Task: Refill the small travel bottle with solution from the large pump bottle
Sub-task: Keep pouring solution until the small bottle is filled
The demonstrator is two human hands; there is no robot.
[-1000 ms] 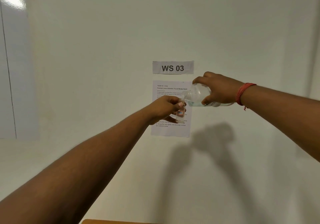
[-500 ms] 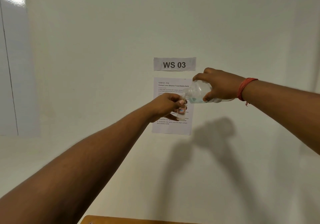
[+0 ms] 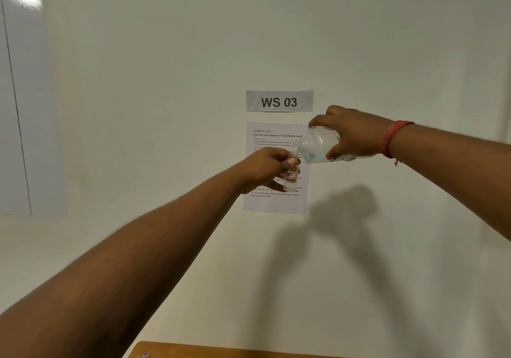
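Presently, status of the station as observed:

Left hand (image 3: 269,168): fingers curled round the small travel bottle (image 3: 291,178), holding it upright in mid-air, mouth upward.
Right hand (image 3: 351,135): wrapped over the large bottle (image 3: 318,147), gripping its body and holding it tipped almost level, neck pointing toward the left hand.
Large bottle: clear, no pump head visible on the neck; a pale blue solution pools along its lower side. Its mouth sits right at the travel bottle's opening; whether they touch cannot be told.
Travel bottle: small, clear, with a red-printed label; fill level too small to read.
Flow: no stream can be made out.
Step in hand: judged to be the pour itself, large bottle into small.
Next move calls for: a slow, steady tilt with the two mouths kept aligned, then righting the large bottle before the small one overflows.
Risk: the narrow opening makes spillage likely.
Surroundings: an instruction sheet (image 3: 276,168) and a "WS 03" sign (image 3: 279,101) are fixed to the wall behind; a wooden edge (image 3: 221,350) shows below.
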